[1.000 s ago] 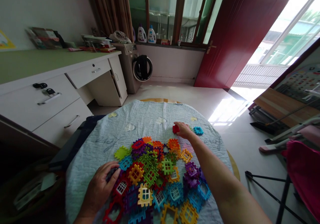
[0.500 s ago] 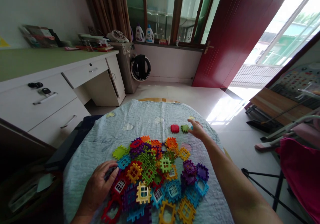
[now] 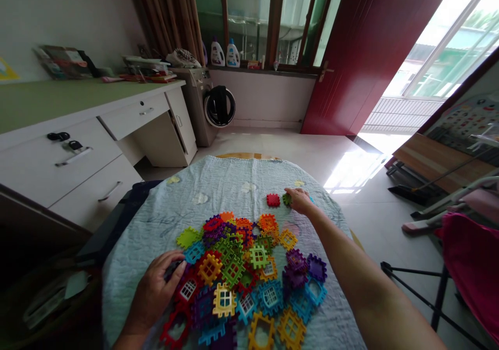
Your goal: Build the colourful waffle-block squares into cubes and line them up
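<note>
On the worktop (image 3: 226, 179), your right hand (image 3: 300, 201) is touching a green toothed block (image 3: 286, 199) at one o'clock from the pile (image 3: 233, 271), its grip unclear, while your left hand (image 3: 157, 282) is pinching a dark piece (image 3: 170, 271) at nine.

pile (image 3: 233, 271) on the near half of the cloth (image 3: 222, 183), a short row of pieces beyond it to the right
the cloth lies over the table (image 3: 249, 156); the left hand (image 3: 158, 282) is at the pile's left edge, and the right hand (image 3: 300, 200) is past its far right side, fingertips at the row's middle piece (image 3: 287, 199), with the left piece (image 3: 273, 200) just beside it; far left stands the desk (image 3: 58, 98), then the washing machine (image 3: 200, 116) to its right, two bottles (image 3: 225, 54) on the sill (image 3: 284, 70) behind, and the door (image 3: 346, 53) far right.
</note>
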Tool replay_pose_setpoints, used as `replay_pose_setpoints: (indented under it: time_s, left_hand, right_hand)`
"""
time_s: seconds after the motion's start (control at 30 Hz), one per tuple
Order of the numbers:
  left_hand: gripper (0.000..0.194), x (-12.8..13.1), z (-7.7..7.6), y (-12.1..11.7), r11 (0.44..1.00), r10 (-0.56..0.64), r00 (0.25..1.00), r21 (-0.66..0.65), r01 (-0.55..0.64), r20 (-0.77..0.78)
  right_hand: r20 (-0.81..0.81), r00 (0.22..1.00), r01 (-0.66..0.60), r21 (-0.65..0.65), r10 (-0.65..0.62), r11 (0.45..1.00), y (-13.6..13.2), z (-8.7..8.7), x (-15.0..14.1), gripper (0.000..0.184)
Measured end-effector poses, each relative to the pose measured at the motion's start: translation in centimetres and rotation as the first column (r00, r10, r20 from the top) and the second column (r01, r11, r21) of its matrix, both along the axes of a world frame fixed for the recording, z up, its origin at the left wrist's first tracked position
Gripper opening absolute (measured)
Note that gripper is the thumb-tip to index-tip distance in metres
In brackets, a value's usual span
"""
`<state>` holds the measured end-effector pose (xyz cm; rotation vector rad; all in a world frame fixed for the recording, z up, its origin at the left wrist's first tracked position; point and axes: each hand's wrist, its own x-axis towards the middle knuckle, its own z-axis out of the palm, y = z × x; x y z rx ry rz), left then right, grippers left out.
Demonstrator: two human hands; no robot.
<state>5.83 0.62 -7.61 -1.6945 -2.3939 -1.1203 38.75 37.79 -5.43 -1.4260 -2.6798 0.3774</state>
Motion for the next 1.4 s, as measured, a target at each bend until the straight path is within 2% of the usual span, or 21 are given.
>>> replay_pose_setpoints:
  time_s: [0.17,0.23,0.33,0.4,0.5,0.6,0.8,0.97,1.07,1.13,1.27,1.4]
  left_hand:
    - [0.035,0.1,0.0,0.0,1.000,-0.003,1.000,-0.011,0.003,0.027]
    - [0.035,0.2,0.2,0.1,1.000,-0.004,0.999,-0.011,0.004,0.033]
    - [0.034,0.4,0.4,0.1,1.000,0.000,1.000,0.001,0.000,0.031]
    - [0.034,0.5,0.5,0.2,1.000,-0.006,1.000,0.004,0.006,0.025]
    - [0.033,0.5,0.6,0.3,1.000,-0.011,1.000,0.005,0.011,0.019]
    - [0.032,0.6,0.8,0.3,1.000,-0.009,1.000,0.009,0.009,0.020]
    - [0.032,1.0,1.5,0.2,1.000,-0.019,0.997,0.006,0.018,0.070]
    - [0.033,1.1,1.7,0.1,1.000,-0.017,0.996,-0.002,0.017,0.087]
    - [0.032,1.1,1.6,0.1,1.000,-0.020,0.996,0.000,0.021,0.082]
    - [0.032,1.1,1.6,0.1,1.000,-0.024,0.996,0.003,0.024,0.081]
    - [0.033,1.1,1.7,0.2,1.000,-0.024,0.996,0.003,0.023,0.089]
    - [0.033,1.2,1.8,0.3,1.000,-0.020,0.996,0.004,0.020,0.086]
  right_hand:
    - [-0.031,0.999,0.031,0.024,-0.031,0.999,-1.1,1.1,0.2,0.075]
    - [-0.104,0.993,0.061,0.047,-0.055,0.997,-2.4,1.4,0.8,0.075]
    - [-0.307,0.949,0.085,0.046,-0.066,0.995,-5.5,1.2,1.9,0.065]
    - [-0.403,0.912,0.073,-0.016,-0.074,0.997,-8.1,0.6,2.3,0.052]
    - [-0.426,0.902,0.028,-0.100,-0.068,0.995,-11.6,-0.4,2.0,0.037]
    - [-0.411,0.910,0.018,-0.079,-0.049,0.997,-13.7,-0.8,0.4,0.038]
    - [-0.354,0.934,0.042,-0.046,-0.056,0.998,-14.7,0.7,-3.1,0.057]
    - [-0.264,0.964,0.019,-0.087,-0.042,0.996,-15.1,1.8,-3.1,0.041]
    - [-0.253,0.967,-0.022,-0.123,-0.010,0.992,-15.4,1.7,-1.8,0.018]
    - [-0.284,0.959,-0.047,-0.130,0.008,0.990,-15.4,1.3,-0.9,0.010]
    - [-0.365,0.930,0.005,-0.079,-0.034,0.997,-15.2,0.9,0.2,0.015]
    - [-0.377,0.924,0.033,-0.084,-0.062,0.996,-15.4,1.5,-1.5,0.018]
